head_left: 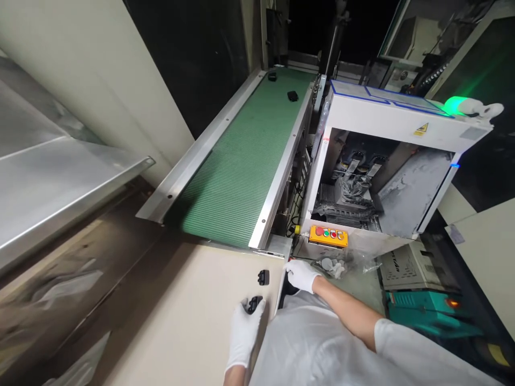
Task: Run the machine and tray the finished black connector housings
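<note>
My left hand (244, 329), in a white glove, rests on the pale tabletop (173, 327) with its thumb and fingers around a small black moulded part (254, 304). A similar black part (263, 277) lies just beyond it, near the table's right edge. Also gloved in white, my right hand (302, 274) is at the table's far right corner, its fingers curled together. A bit of red shows by its fingertips, but what it grips, if anything, is hidden.
A green conveyor belt (241, 155) runs away from the table, carrying two black pieces (293, 96) at its far end. To the right stands a white machine cabinet (374, 112) with a yellow button box (328, 236). A metal chute (72, 177) is at left.
</note>
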Demonstrator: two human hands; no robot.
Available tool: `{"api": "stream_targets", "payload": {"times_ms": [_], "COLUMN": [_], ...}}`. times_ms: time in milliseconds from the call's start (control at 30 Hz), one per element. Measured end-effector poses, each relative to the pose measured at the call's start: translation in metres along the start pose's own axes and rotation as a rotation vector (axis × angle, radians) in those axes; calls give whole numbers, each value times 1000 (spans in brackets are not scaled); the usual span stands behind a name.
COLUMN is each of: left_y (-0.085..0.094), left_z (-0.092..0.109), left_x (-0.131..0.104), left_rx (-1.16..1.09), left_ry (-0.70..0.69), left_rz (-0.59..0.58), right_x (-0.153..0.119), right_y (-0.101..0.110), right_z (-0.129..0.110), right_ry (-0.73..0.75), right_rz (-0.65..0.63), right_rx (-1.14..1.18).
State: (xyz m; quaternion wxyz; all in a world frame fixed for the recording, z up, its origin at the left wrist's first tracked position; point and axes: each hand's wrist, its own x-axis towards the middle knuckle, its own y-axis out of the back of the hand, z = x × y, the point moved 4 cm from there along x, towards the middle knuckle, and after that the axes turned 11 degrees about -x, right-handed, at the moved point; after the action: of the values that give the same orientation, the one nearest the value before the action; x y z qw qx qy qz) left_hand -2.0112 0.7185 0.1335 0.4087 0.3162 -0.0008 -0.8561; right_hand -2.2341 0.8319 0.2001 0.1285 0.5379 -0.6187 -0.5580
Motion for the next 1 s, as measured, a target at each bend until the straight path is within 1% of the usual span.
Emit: {"api": "stream_targets", "payload": {"times_ms": [67,133,200,233,300,367,433,467,500,533,567,600,633,667,733,767,800,833,867,933,1000], "left_y": [12,28,44,50,54,47,29,17,3,-11,-24,-37,-47,-55,-63,-61,-56,-49,-40,-24,-15], "left_z": [5,18,44,61,107,166,227,253,276,293,306,315,321,325,333,338,343,348,352,356,353], "left_x": [-6,-14,-22,-26,-31,-32,-27,-23,-16,-8,2,13,25,36,58,70,82,96,110,137,159], "left_rx": [-61,-72,-72,-77,-77,-50,28,89,163,244,324,393,443,473,481,472,461,457,462,487,523], "left_ry": [30,21,-15,-39,-134,-336,-597,-720,-822,-896,-941,-962,-971,-972,-974,-972,-964,-945,-914,-838,-778], "left_rz": [64,147,234,266,276,223,144,117,108,116,138,162,173,167,138,144,174,225,285,395,461], "right_x": [0,0,0,-1,-6,-11,-13,-9,-2,11,29,53,80,110,170,200,228,256,281,326,364], "right_y": [3,12,33,47,85,133,190,220,250,280,311,343,377,410,476,506,534,559,583,623,654], "right_z": [0,-4,-10,-13,-20,-29,-41,-47,-52,-55,-56,-54,-48,-39,-17,-6,7,21,35,65,93], "right_ry": [-44,-36,-1,20,67,135,251,328,401,455,472,450,389,297,82,-16,-106,-194,-273,-401,-479], "right_rz": [5,-9,-26,-35,-66,-89,-79,-68,-72,-65,-20,72,226,407,757,878,964,1007,1027,1032,1031], "right_rx": [18,34,28,21,27,69,162,230,319,406,475,521,539,530,437,358,278,197,117,-38,-176]}}
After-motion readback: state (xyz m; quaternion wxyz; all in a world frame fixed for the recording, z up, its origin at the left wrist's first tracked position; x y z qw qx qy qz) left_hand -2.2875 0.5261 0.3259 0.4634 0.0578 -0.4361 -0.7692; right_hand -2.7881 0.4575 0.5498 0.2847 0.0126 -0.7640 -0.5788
